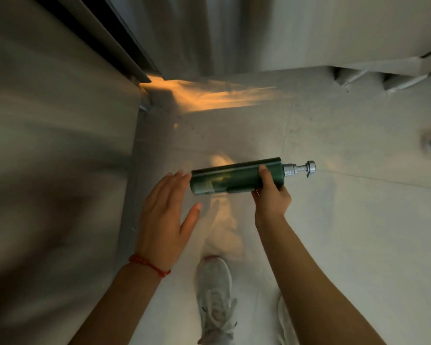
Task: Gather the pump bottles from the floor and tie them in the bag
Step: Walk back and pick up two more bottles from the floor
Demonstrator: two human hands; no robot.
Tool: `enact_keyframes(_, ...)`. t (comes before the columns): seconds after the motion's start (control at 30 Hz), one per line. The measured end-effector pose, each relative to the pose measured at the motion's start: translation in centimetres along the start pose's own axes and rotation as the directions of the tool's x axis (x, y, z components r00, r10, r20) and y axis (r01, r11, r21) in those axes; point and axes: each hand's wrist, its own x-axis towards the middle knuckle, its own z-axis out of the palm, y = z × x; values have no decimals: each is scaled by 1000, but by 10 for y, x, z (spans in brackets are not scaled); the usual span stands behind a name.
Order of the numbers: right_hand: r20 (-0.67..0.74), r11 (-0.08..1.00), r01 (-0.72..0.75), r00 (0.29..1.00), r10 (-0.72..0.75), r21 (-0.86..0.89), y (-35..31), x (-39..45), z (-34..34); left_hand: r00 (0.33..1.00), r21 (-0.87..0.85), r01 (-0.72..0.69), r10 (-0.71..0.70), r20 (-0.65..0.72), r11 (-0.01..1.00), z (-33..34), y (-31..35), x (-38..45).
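Note:
A dark green pump bottle [230, 177] with a silver pump head at its right end lies level in the air above the floor. My right hand [270, 192] grips it near the pump end, thumb over the top. My left hand [166, 215] is open, fingers spread, with its fingertips at the bottle's base; I cannot tell whether they touch. No bag is in view. The picture is blurred by motion.
A pale wall or panel [55, 158] fills the left side. The grey tiled floor [346, 220] stretches ahead with an orange patch of light [209, 94]. My white shoes [215, 295] are below. Metal furniture legs [393, 80] stand at the upper right.

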Motion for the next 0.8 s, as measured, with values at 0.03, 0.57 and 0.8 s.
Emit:
enact_keyframes(0.03, 29, 997, 29, 999, -27, -66, -7, -12, -16, 1000, 0, -2, 2, 1, 1000, -8, 10, -3)
enact_keyframes(0.57, 84, 931, 331, 943, -322, -155, -216, -259, -201, 959, -98, -231, 244, 144, 968, -165, 240, -33)
enact_keyframes(0.8, 13, 821, 530, 842, -540, -212, -294, -306, -285, 934, -29, -334, 335, 125, 942, -199, 331, -45)
